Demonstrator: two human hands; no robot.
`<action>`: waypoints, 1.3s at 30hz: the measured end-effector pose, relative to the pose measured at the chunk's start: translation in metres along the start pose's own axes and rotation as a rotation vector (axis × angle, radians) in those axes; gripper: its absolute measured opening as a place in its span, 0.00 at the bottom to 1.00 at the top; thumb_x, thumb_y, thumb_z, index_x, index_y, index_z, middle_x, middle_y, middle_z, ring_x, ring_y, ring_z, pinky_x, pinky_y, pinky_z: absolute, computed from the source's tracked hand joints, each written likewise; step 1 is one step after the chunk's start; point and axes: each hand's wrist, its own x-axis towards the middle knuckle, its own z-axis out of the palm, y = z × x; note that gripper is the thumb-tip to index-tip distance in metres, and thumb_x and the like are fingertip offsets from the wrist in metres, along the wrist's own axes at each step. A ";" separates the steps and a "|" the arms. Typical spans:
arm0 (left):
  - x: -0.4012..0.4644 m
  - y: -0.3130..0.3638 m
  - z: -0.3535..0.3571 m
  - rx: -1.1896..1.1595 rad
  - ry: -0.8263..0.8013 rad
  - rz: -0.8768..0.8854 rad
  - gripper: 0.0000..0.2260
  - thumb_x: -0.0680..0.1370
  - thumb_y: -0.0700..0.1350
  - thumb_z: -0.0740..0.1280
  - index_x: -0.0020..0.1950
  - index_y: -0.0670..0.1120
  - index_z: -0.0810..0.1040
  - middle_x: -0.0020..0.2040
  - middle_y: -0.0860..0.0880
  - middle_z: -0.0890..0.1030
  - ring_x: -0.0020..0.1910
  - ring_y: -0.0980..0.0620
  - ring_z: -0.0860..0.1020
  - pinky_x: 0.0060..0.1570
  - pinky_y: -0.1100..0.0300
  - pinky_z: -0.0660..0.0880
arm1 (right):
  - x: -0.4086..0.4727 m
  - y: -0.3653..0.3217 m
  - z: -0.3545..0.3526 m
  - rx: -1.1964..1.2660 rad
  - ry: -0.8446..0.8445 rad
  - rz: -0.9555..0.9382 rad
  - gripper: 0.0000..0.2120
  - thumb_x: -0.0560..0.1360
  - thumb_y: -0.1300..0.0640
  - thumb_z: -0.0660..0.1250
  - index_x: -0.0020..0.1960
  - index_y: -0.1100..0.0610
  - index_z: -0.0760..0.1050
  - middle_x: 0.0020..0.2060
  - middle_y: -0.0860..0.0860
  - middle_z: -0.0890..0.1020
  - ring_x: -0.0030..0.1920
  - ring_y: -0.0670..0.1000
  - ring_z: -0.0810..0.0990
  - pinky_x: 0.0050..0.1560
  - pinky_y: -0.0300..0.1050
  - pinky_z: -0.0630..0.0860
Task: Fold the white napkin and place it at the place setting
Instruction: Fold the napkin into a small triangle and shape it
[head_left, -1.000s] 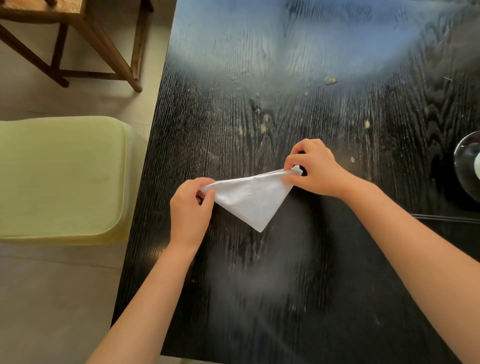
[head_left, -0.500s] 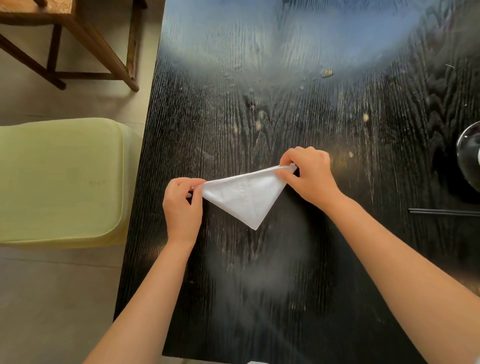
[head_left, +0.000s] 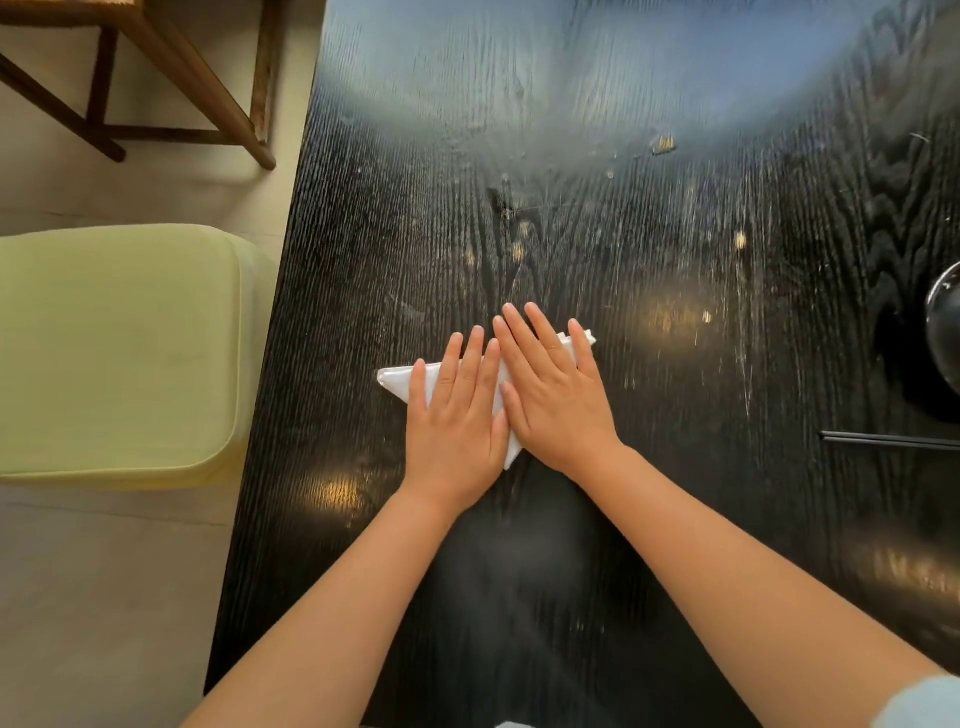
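The white napkin, folded into a triangle, lies flat on the black wooden table. My left hand and my right hand rest side by side on top of it, palms down with fingers stretched out. Only the napkin's left corner, its right tip and its lower point show around the hands. At the far right edge sit part of a dark round dish and black chopsticks.
A pale green cushioned seat stands against the table's left edge. A wooden chair stands on the floor at the upper left. Crumbs dot the far part of the tabletop.
Both hands have let go of the napkin's two corners and now lie flat on it. The napkin has gone from held up to pressed on the table.
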 end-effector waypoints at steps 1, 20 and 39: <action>0.000 -0.004 0.001 -0.011 0.001 0.026 0.28 0.79 0.55 0.48 0.76 0.45 0.53 0.77 0.43 0.56 0.76 0.46 0.53 0.72 0.43 0.52 | 0.000 0.003 0.000 0.002 0.000 -0.023 0.27 0.78 0.49 0.45 0.75 0.56 0.49 0.76 0.52 0.56 0.75 0.51 0.46 0.74 0.57 0.46; -0.022 -0.044 -0.012 -0.013 -0.103 -0.002 0.48 0.65 0.75 0.54 0.77 0.52 0.41 0.78 0.45 0.41 0.76 0.49 0.39 0.69 0.35 0.39 | -0.035 0.025 -0.004 0.078 -0.024 0.163 0.27 0.79 0.45 0.43 0.76 0.54 0.48 0.76 0.50 0.53 0.75 0.49 0.44 0.72 0.61 0.44; -0.091 0.034 -0.029 -0.867 0.147 -0.709 0.17 0.73 0.42 0.70 0.61 0.44 0.72 0.54 0.50 0.70 0.54 0.53 0.71 0.50 0.62 0.71 | -0.071 -0.029 -0.034 0.417 -0.075 0.352 0.06 0.73 0.51 0.64 0.48 0.50 0.75 0.44 0.45 0.73 0.48 0.49 0.72 0.47 0.45 0.61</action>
